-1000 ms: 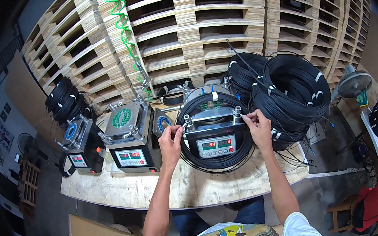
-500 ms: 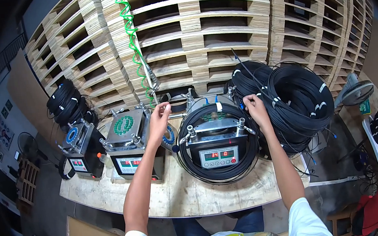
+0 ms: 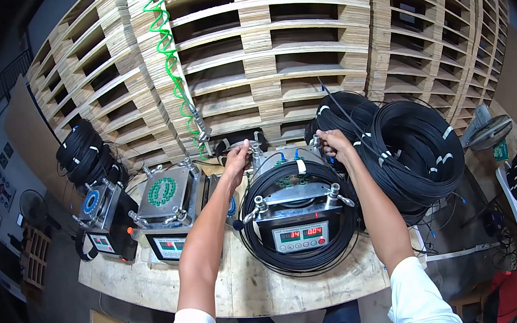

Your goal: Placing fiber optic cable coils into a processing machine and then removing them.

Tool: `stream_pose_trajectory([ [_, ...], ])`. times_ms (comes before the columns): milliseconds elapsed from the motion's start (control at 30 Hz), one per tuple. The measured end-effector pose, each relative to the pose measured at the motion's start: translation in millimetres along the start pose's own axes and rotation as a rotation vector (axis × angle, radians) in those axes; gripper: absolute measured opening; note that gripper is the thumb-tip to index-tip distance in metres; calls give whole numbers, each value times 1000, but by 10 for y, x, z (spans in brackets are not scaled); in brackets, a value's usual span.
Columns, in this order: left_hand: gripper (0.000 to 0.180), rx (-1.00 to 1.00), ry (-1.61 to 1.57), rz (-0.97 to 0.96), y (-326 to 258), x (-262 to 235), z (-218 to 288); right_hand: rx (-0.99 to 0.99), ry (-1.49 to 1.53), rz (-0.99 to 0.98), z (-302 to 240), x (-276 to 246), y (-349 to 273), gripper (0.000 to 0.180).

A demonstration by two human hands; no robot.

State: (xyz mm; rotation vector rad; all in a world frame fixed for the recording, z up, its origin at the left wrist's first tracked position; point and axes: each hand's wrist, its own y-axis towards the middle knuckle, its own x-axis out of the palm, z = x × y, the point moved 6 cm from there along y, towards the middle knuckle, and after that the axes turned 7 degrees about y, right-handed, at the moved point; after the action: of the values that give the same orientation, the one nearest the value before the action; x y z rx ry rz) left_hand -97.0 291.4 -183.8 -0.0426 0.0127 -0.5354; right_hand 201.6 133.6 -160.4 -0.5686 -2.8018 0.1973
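A grey metal machine (image 3: pixel 298 217) with a digital readout stands on the wooden bench, with a coil of black cable (image 3: pixel 305 260) looped around it. My left hand (image 3: pixel 238 159) grips a clamp knob at the machine's back left corner. My right hand (image 3: pixel 332 144) is closed on a clamp knob at its back right corner. Two more clamp knobs (image 3: pixel 256 206) stick up at the front corners, untouched.
Two similar grey machines (image 3: pixel 167 211) stand to the left on the bench (image 3: pixel 158 283). Large bundles of black cable (image 3: pixel 410 153) lie at the right, smaller ones (image 3: pixel 86 153) at far left. Stacked wooden pallets (image 3: pixel 297 45) fill the back; a green coiled hose (image 3: pixel 167 52) hangs down.
Both hands moved from the front corners of the machine to its back corners and closed on the rear knobs.
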Motion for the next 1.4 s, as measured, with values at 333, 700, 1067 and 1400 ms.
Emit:
stream_pose_trajectory([
  [333,50,348,351,431,-1221,157,695,-609,-540,419,-298,-67,-1014,38],
  [700,51,572,559,530,-1925,405,845,-776,-604,552,-263,382,-2075,40],
  [1067,94,73,534,225,-1181,650,684,-494,-361,186,-145,312,-1029,68],
  [1400,96,79,660,310,-1348,602,794,-345,-542,307,-189,515,-1314,85],
])
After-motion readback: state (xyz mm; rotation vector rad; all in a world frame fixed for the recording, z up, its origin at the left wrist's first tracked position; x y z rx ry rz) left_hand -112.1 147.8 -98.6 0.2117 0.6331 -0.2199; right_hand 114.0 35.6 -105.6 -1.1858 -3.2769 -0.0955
